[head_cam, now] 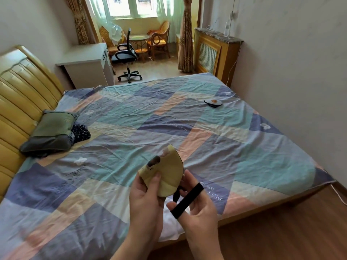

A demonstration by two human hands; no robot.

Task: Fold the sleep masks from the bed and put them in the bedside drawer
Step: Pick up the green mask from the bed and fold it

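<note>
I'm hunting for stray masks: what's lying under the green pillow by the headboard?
A dark checked cloth pokes out from under the green pillow on its right side. How far it runs beneath, or whether a mask lies there, is covered.

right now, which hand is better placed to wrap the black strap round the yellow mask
Right. The right hand already has the black strap looped over its fingers, while the left hand has its grip on the folded yellow mask and looks best kept steadying it.
</note>
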